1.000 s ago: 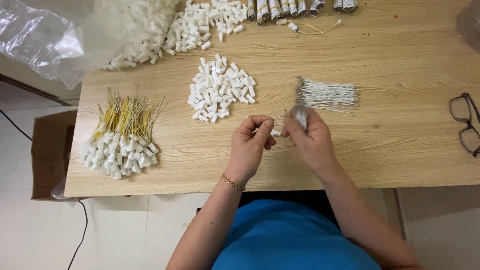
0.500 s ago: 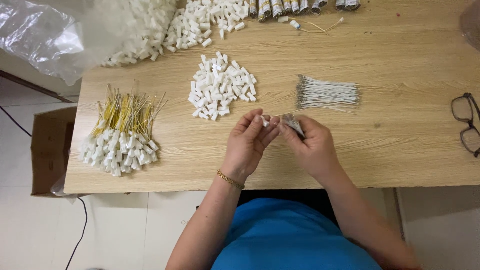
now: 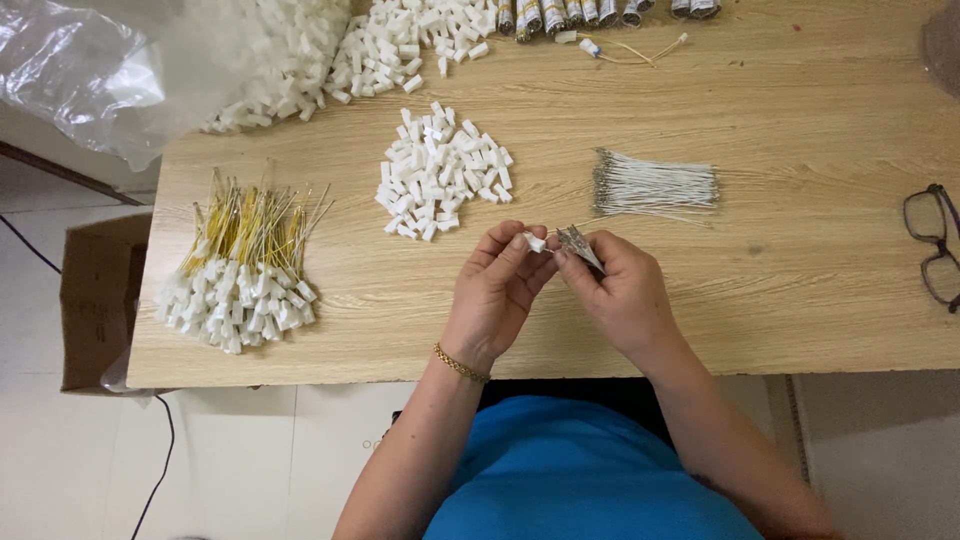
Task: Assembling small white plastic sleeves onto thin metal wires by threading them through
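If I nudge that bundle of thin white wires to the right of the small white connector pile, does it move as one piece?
Probably not. The bundle of white wires lies loose with no tie that shows, so a push would likely fan it out. The strands are thin and look light and bendy, so they may flex when lifted. They lie flat on the wooden table, so rolling seems unlikely.

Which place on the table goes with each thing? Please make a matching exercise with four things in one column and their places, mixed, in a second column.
Things:
1. glasses
2. bundle of thin white wires
3. pile of white pieces with yellow wires
4. small white piece

Places:
A. between the fingertips of the left hand, just in front of the right hand
B. at the left end of the table
C. at the right edge of the table
D. on the table beyond the right hand

Pairs: 1-C, 2-D, 3-B, 4-A
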